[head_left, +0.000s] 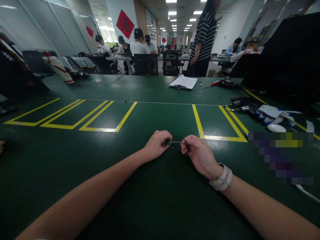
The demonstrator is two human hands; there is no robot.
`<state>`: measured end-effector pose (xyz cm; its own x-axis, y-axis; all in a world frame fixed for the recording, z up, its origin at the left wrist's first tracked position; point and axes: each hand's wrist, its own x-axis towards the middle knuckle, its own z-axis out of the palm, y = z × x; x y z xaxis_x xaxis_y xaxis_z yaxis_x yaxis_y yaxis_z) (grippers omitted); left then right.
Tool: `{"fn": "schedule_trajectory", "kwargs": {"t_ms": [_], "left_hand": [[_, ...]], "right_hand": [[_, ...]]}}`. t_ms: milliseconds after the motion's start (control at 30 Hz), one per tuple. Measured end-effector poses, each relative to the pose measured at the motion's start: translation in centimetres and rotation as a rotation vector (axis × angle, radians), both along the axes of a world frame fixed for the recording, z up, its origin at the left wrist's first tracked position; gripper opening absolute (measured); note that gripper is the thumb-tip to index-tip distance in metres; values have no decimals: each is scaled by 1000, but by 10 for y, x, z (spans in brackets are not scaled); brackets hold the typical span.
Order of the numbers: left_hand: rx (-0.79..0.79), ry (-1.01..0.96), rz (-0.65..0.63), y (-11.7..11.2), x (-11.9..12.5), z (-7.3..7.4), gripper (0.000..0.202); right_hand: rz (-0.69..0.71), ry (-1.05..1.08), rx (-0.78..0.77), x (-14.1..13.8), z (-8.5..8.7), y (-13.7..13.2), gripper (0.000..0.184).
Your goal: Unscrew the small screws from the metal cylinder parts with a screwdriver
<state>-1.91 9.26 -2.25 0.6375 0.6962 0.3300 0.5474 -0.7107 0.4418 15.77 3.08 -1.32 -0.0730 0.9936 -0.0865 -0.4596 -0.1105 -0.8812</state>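
My left hand (157, 145) is wrapped around a small round dark part with a shiny ring-shaped rim (166, 142). Its open end faces right, and most of its body is hidden by the fingers. From the right, my right hand (198, 155) pinches a thin metal rod (177, 142). The rod's far tip reaches the ring's mouth; whether it sits inside I cannot tell. Just below the rod, a tiny dark nut-like piece (172, 147) lies on the green tabletop (160, 193).
Yellow tape (222, 138) marks boxes on the table. A clipboard with papers (183, 82) and a red screwdriver (212, 84) lie at the back. Rightward are dark-handled tools (241, 108), gloves (273, 113) and a white mouse-like object (276, 128). A person in stripes (203, 33) stands beyond.
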Motion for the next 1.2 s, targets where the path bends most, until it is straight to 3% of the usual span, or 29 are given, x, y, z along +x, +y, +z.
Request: {"fn": "schedule_trajectory", "kwargs": {"t_ms": [100, 200, 300, 400, 600, 800, 900, 1067, 1200], "left_hand": [[14, 8, 12, 1, 0, -1, 6], [38, 28, 20, 1, 0, -2, 5], [67, 56, 26, 0, 1, -2, 6], [80, 77, 31, -1, 1, -1, 6], [38, 33, 17, -1, -1, 0, 5], [8, -16, 13, 0, -1, -1, 6], [11, -3, 18, 1, -1, -1, 6], [25, 22, 11, 1, -1, -1, 4], [46, 44, 7, 0, 0, 0, 7]], "right_hand": [[-55, -178, 149, -1, 1, -4, 15], [-74, -490, 324, -2, 6, -11, 17], [-50, -675, 408, -2, 11, -16, 18], [-13, -630, 372, -1, 11, -14, 18], [-8, -196, 113, 0, 7, -5, 15], [4, 8, -19, -2, 2, -1, 13], [-30, -58, 46, -2, 1, -3, 14], [-45, -464, 288, -2, 8, -13, 18], [-18, -529, 300, -2, 11, -13, 18]]}}
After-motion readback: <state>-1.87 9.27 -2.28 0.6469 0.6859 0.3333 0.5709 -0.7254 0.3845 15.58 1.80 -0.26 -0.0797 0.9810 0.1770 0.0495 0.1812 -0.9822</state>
